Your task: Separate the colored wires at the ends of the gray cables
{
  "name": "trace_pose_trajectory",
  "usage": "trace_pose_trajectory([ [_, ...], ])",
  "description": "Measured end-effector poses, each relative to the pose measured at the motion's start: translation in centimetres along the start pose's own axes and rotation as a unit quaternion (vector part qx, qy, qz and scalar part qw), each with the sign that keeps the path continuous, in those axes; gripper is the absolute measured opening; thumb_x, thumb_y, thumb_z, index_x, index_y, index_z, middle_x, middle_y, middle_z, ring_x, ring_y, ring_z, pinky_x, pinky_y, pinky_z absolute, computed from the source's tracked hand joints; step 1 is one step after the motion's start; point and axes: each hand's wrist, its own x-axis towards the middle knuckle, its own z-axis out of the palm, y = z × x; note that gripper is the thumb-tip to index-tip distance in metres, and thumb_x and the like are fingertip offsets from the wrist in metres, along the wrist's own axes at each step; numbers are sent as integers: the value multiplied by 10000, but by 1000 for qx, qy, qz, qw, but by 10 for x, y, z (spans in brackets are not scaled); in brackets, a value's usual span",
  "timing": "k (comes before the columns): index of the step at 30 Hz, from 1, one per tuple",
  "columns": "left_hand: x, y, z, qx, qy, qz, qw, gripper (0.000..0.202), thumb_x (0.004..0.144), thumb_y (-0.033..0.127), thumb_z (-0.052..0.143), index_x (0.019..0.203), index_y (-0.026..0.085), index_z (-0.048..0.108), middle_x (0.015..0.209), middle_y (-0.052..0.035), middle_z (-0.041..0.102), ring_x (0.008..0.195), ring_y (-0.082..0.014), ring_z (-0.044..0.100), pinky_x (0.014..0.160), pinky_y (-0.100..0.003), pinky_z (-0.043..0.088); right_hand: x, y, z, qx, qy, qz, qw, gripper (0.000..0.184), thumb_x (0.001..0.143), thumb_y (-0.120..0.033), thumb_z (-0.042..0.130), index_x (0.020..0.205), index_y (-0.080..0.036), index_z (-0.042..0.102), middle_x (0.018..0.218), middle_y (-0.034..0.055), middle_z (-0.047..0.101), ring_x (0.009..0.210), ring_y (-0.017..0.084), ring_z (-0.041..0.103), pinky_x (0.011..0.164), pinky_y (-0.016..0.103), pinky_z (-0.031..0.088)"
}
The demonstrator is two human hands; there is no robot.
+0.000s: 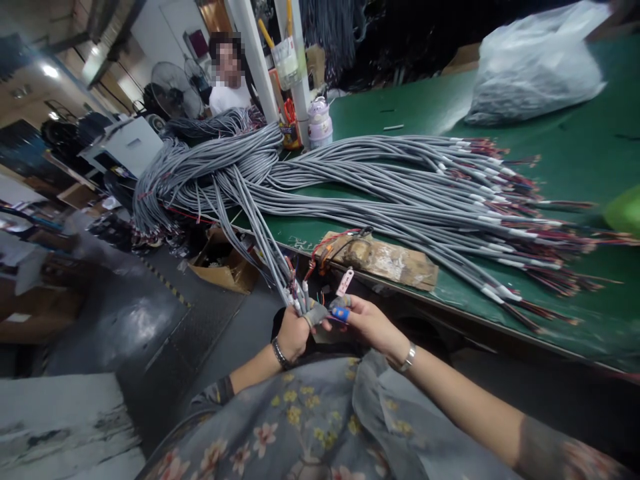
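My left hand [294, 333] is closed around a few grey cables [265, 243] near their white-banded ends. Beside it, my right hand [373, 325] is pinched, its fingertips almost meeting the left ones. What the right fingers grip is too small to tell. Grey wrapping covers some fingertips on both hands, and a blue band [341, 313] shows at the right fingers. Thin coloured wires stick up between the hands. Just above the right fingers is a pinkish tag [345, 283]. The held cables run up to a large coiled cable bundle [215, 157] on the bench.
Many grey cables [360, 203] with stripped red and dark ends lie across the green bench [590, 340]. A worn wooden board [395, 260] sits at its near edge. A plastic bag [537, 67], a lilac bottle [320, 123] and a post stand behind. A co-worker [230, 97] is at the far end.
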Motion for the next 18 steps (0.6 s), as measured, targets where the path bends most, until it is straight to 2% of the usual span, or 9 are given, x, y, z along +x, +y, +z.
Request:
trace_pose_trajectory([
  [3,1,0,1,-8,13,-1,1000,449,650,562,690,503,150,589,434,-28,571,411,-86,442,425,-205,299,0,1,0,-2,19,-4,1000,435,495,-501,825,665,-202,558,572,-23,634,493,98,477,514,260,344],
  [7,0,-2,0,8,-24,-5,1000,429,647,538,702,504,149,593,436,-30,578,405,-82,427,432,-207,305,3,4,0,30,45,6,999,425,486,-492,822,655,-209,553,568,-34,605,518,116,513,504,258,356],
  [9,-1,-2,0,15,-37,-2,999,425,648,535,703,505,151,591,442,-31,584,414,-86,440,444,-211,320,4,5,-1,55,68,13,996,410,482,-462,830,639,-213,544,549,-50,564,498,103,487,492,252,367],
  [13,-4,1,0,3,-22,-1,1000,429,618,554,715,524,155,586,429,-19,572,405,-88,443,441,-214,323,2,3,-8,117,101,22,988,346,520,-380,834,649,-214,560,555,-58,507,478,81,437,468,231,397],
  [18,-4,3,1,-6,-12,6,1000,457,611,574,717,497,157,568,416,-16,558,396,-82,426,431,-209,314,-5,-4,-13,158,52,68,984,309,543,-336,840,730,-208,630,733,-7,624,585,92,543,518,212,465],
])
